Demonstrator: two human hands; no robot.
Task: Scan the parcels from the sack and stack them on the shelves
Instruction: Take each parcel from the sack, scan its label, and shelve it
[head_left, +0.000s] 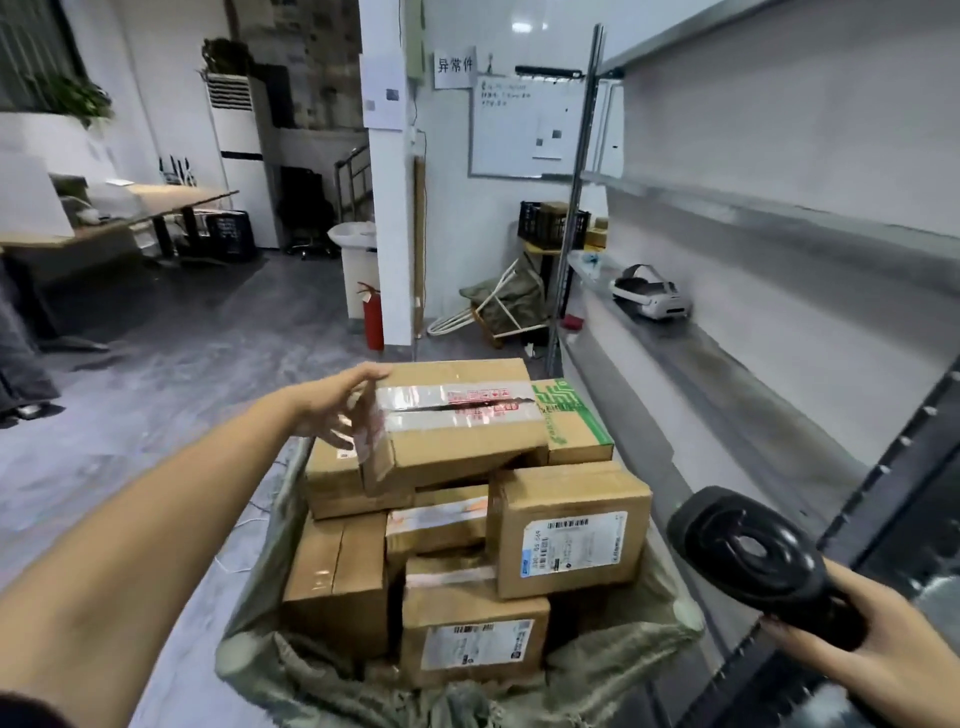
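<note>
- While the left grip (337, 410) clasps the left end of the top box (457, 415), its thumb lies on the lid and its fingers (340, 439) spread down the taped end face; they are blurred.
- The right grip (852, 654) is wrapped round the handle of a scanner (748, 551), glossy black plastic with a rounded, oval head, held low at the right, apart from the parcels.
- The top box is flat brown cardboard, sealed along its seam with clear tape printed in red. It lies tilted across the heap, highest of all.
- Touching its right end sits a green box (571, 421), cardboard with green print.
- Below, a labelled box (571, 530) shows a white barcode sticker, and a low box (475, 639) in front carries another.
- All these stand packed in a sack (311, 675) of coarse grey-green weave, its mouth rolled down and frayed around them.
- Just right of the sack run the shelves (779, 218), dull grey sheet metal on slotted posts; a white headset (649, 299) rests on one.
- Beyond, a red extinguisher (371, 317) stands by a white pillar (389, 234), a whiteboard (524, 130) hangs on the wall, and a wooden worktop (171, 200) is far left.
</note>
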